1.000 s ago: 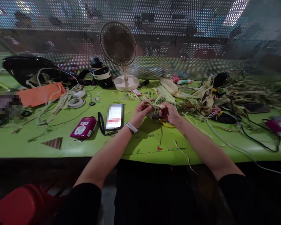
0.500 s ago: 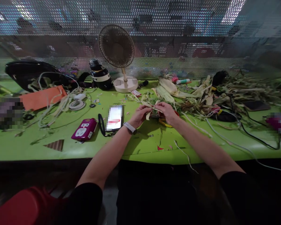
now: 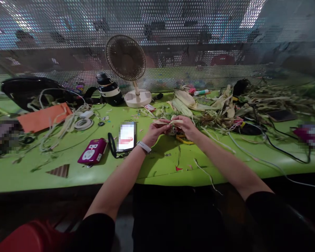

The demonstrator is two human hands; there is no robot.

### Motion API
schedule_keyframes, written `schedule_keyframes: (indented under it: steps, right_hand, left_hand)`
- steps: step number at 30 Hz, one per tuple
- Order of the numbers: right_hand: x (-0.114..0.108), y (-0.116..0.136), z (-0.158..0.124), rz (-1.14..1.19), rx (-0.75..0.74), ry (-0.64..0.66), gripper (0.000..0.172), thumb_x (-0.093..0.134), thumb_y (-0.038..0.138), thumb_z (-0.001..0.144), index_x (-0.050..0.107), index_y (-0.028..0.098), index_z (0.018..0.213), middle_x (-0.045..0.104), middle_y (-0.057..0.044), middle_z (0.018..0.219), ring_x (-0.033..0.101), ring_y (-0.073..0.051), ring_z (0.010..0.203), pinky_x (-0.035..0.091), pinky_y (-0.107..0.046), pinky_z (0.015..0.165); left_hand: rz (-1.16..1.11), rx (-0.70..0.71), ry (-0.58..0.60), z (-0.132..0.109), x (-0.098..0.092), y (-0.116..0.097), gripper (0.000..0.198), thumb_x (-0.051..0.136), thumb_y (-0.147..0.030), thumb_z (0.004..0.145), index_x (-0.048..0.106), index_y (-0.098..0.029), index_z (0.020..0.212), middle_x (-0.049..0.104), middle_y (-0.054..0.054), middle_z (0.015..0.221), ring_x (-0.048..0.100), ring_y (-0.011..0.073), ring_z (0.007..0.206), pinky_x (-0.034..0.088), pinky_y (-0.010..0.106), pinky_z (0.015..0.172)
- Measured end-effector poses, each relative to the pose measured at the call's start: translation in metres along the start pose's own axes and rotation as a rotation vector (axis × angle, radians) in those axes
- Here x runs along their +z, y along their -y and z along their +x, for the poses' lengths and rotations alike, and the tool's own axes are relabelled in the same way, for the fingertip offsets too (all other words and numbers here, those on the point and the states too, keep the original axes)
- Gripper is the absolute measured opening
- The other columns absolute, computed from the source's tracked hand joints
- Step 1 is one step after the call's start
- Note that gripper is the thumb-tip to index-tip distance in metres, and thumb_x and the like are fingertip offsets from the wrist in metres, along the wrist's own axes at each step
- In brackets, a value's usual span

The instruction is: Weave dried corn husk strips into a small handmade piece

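Both hands meet over the green table (image 3: 157, 168), holding a pale strip of husk (image 3: 170, 122) between them. My left hand (image 3: 155, 132), with a light band on its wrist, pinches the strip's left part. Fingers of my right hand (image 3: 187, 126) are closed on its right part. Just beneath the hands is a small dark item, too hidden to make out. A yellow-handled tool (image 3: 185, 141) lies partly under my right hand. Pale corn husks (image 3: 185, 101) and dried plant scraps (image 3: 215, 119) lie beyond and to the right.
A fan (image 3: 138, 98) and a dark bottle (image 3: 110, 91) stand at the back. Left of my hands lie a phone (image 3: 126, 136), a purple device (image 3: 92, 151), an orange sheet (image 3: 44, 117) and a cable coil (image 3: 83, 123). Cords (image 3: 273, 166) cross the right side.
The camera view has shifted slightly, so the fan and table items sit lower and a little left. The strip between my fingers lies flatter; its end no longer hangs down below them.
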State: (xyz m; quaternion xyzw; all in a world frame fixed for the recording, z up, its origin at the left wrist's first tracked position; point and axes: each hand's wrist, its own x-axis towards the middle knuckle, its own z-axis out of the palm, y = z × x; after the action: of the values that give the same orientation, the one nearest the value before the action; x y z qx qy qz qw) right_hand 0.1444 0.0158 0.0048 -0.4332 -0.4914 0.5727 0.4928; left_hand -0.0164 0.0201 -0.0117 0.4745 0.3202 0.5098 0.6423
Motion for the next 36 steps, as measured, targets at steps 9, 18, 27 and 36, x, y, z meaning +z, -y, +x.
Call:
schedule_keyframes:
  steps: [9, 18, 27, 36]
  right_hand:
    - [0.004, -0.001, 0.0, -0.041, -0.108, -0.022, 0.027, 0.071, 0.034, 0.062, 0.054, 0.022, 0.078, 0.053, 0.008, 0.053, 0.044, -0.009, 0.049, 0.035, -0.024, 0.052]
    - [0.012, -0.001, -0.005, 0.129, -0.078, 0.152, 0.018, 0.066, 0.031, 0.062, 0.07, 0.021, 0.076, 0.072, -0.002, 0.094, 0.059, -0.02, 0.103, 0.042, -0.032, 0.095]
    - [0.007, -0.008, 0.001, 0.123, 0.061, 0.097, 0.016, 0.059, 0.037, 0.063, 0.064, 0.022, 0.062, 0.07, -0.001, 0.072, 0.063, -0.019, 0.086, 0.047, -0.03, 0.082]
    - [0.0, -0.008, 0.003, 0.021, 0.153, 0.163, 0.045, 0.047, 0.058, 0.08, 0.069, 0.02, 0.073, 0.071, -0.004, 0.071, 0.063, -0.021, 0.08, 0.047, -0.033, 0.082]
  left_hand:
    - [-0.091, -0.008, -0.088, 0.001, 0.003, 0.001, 0.042, 0.092, -0.036, 0.046, 0.068, -0.016, 0.074, 0.073, 0.0, 0.075, 0.066, 0.0105, 0.07, 0.052, 0.023, 0.071]
    - [-0.032, 0.014, -0.121, 0.002, -0.001, -0.002, 0.057, 0.09, -0.034, 0.051, 0.056, -0.017, 0.094, 0.072, -0.002, 0.075, 0.067, 0.0093, 0.065, 0.049, 0.02, 0.064]
    - [0.025, 0.011, -0.13, -0.004, 0.005, -0.004, 0.066, 0.092, -0.032, 0.046, 0.053, -0.017, 0.097, 0.073, 0.001, 0.075, 0.068, 0.012, 0.066, 0.054, 0.025, 0.067]
    - [0.129, 0.037, -0.085, -0.003, 0.006, -0.007, 0.06, 0.09, -0.031, 0.05, 0.065, -0.015, 0.101, 0.072, 0.0, 0.074, 0.065, 0.0106, 0.067, 0.052, 0.024, 0.07]
